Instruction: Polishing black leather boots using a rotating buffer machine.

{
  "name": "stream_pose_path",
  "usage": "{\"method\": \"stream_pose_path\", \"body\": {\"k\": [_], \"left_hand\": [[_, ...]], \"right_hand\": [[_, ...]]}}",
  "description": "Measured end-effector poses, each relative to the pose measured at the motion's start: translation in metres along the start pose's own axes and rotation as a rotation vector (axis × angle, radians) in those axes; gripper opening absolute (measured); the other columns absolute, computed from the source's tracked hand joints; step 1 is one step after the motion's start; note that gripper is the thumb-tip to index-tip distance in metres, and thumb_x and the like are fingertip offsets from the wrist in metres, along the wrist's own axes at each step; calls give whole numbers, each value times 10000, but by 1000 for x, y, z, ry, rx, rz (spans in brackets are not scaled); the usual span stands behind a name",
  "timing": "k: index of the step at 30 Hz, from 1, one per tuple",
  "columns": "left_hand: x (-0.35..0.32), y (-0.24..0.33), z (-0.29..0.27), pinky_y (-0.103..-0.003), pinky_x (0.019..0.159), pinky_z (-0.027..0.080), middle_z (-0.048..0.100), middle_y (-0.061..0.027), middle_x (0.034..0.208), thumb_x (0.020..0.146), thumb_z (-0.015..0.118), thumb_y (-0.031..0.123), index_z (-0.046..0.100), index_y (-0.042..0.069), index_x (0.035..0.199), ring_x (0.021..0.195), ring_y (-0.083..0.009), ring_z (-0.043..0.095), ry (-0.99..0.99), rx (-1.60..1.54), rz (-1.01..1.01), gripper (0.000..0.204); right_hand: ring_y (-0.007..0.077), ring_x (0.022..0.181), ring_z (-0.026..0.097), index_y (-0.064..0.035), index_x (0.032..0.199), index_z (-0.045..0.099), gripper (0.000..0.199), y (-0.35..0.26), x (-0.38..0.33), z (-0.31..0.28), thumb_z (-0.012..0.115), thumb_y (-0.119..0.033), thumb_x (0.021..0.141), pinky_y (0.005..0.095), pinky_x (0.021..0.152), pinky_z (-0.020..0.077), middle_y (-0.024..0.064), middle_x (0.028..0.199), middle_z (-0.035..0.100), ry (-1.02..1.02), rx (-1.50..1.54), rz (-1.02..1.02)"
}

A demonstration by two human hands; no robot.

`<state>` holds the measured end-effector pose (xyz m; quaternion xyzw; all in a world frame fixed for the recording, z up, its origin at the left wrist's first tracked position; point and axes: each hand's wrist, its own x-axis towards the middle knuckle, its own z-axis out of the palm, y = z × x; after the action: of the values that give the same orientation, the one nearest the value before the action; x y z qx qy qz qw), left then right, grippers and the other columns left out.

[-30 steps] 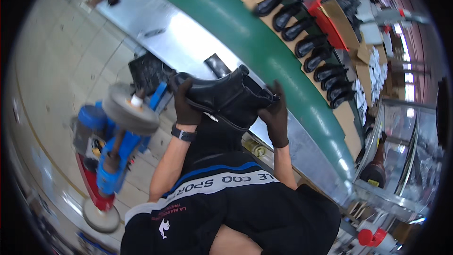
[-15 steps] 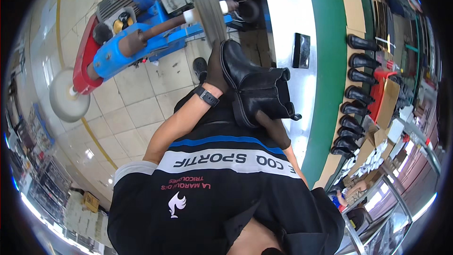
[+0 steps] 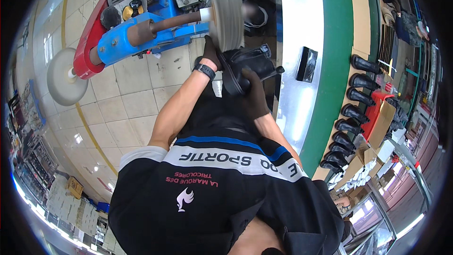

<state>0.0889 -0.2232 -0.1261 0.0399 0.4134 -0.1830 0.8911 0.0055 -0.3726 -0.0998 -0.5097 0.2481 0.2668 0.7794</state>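
A black ankle boot (image 3: 252, 61) is held between my two dark-gloved hands, lying on its side against the lower edge of a grey buffing wheel (image 3: 226, 14). My left hand (image 3: 212, 53) grips the boot at its toe and sole, just left of the wheel's rim; the fingers are partly hidden behind the boot. Around the heel end closes my right hand (image 3: 255, 93), its fingertips on the upper near the sole. The wheel covers part of the boot's front. Its surface looks streaked, as if spinning.
A blue machine body (image 3: 122, 40) with a red belt guard (image 3: 89, 42) carries the shaft and a second pale wheel (image 3: 67, 76) at left. To the right, a metal bench (image 3: 299, 108) holds a black block (image 3: 307, 64). Several black boots (image 3: 361, 81) line a board beyond.
Both hands have carried the boot forward, away from my body, to the wheel. The boot has turned, and my right hand has shifted up with it.
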Motion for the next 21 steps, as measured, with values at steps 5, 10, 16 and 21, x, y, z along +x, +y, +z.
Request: {"method": "stream_pose_path", "body": {"k": [5, 10, 16, 21], "left_hand": [[24, 23, -13, -402, 909, 437, 541, -103, 1178, 941, 154, 426, 444, 82, 1244, 1090, -252, 518, 97, 254, 107, 542], [14, 29, -17, -417, 970, 376, 516, -116, 1219, 916, 183, 514, 429, 80, 1263, 1109, -263, 504, 129, 183, -18, 608], [-16, 15, -18, -408, 1008, 329, 497, -199, 1218, 853, 270, 639, 421, 28, 1264, 1126, -324, 472, -9, -11, -124, 752], [-47, 2, -21, -407, 999, 336, 497, -181, 1207, 869, 267, 616, 391, 12, 1271, 1116, -307, 471, -150, 25, -56, 736]], "right_hand": [[182, 840, 571, -109, 976, 567, 303, -36, 8, 51, 580, -333, 773, 338, 708, 478, 48, 935, 586, -10, 345, 364], [193, 832, 573, -120, 985, 553, 332, -42, -8, 52, 597, -360, 761, 360, 711, 481, 60, 914, 583, -70, 349, 356], [256, 1035, 529, -17, 1131, 505, 433, -37, -54, 8, 628, -78, 720, 349, 902, 396, 102, 1081, 565, -293, -1024, -640], [225, 1032, 518, 3, 1267, 408, 642, -91, -84, 43, 671, -176, 710, 328, 896, 392, 148, 1141, 527, -74, -605, 35]]}}
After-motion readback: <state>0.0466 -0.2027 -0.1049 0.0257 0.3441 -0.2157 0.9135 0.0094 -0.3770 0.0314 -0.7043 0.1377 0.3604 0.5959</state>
